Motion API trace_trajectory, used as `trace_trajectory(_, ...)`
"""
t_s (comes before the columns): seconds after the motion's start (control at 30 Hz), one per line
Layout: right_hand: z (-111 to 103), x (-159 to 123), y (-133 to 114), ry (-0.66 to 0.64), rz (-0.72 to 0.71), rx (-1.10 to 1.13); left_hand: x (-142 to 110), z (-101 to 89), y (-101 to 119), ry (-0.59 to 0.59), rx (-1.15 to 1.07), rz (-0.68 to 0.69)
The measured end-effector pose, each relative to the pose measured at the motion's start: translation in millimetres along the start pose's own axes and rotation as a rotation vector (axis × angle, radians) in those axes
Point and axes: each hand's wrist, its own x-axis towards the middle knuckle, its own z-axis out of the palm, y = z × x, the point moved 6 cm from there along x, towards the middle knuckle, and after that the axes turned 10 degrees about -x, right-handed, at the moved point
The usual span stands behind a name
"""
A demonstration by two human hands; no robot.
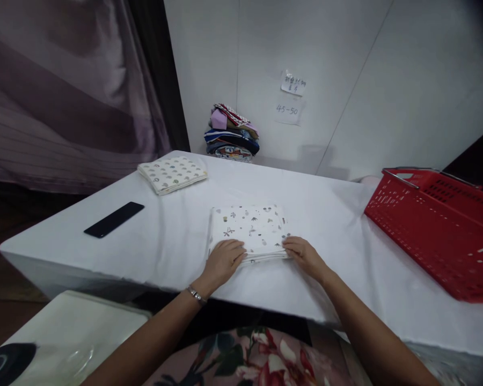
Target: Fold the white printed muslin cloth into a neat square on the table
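Observation:
A folded white cloth printed with small grey and brown motifs lies on the table in front of me. Its layered near edge faces my body. My left hand is closed over the near left part of this cloth, fingers bent on its top and front edge. At the near right corner, my right hand grips the edge with its fingertips. Parts of the cloth under the fingers are hidden. Farther back on the left rests a second folded cloth, cream with rows of small arched shapes.
A black phone lies on the left of the white-covered table. A red plastic basket stands at the right. Several folded fabrics are stacked beyond the far edge, by the wall. A white seat or box is below left.

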Motion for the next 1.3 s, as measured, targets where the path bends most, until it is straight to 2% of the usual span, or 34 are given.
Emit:
trace_trajectory(0.17,-3,-2,-4,0.07,-0.047,-0.089,0,2.6,0,0.015,0.012,-0.007)
trace_trajectory(0.43,-7,-6,-10,0.113,-0.255,-0.157,-6,1.4,0,0.029,-0.001,0.064)
trace_trajectory(0.77,-4,-2,-12,0.161,-0.248,-0.228,1,-2.7,14,-0.119,0.041,0.019)
trace_trajectory(1.1,-6,-7,-15,0.116,-0.286,-0.258,5,3.6,16,-0.154,0.142,0.006)
trace_trajectory(1.3,-10,-6,-17,0.186,-0.284,-0.287,10,-1.6,22,-0.137,0.188,0.029)
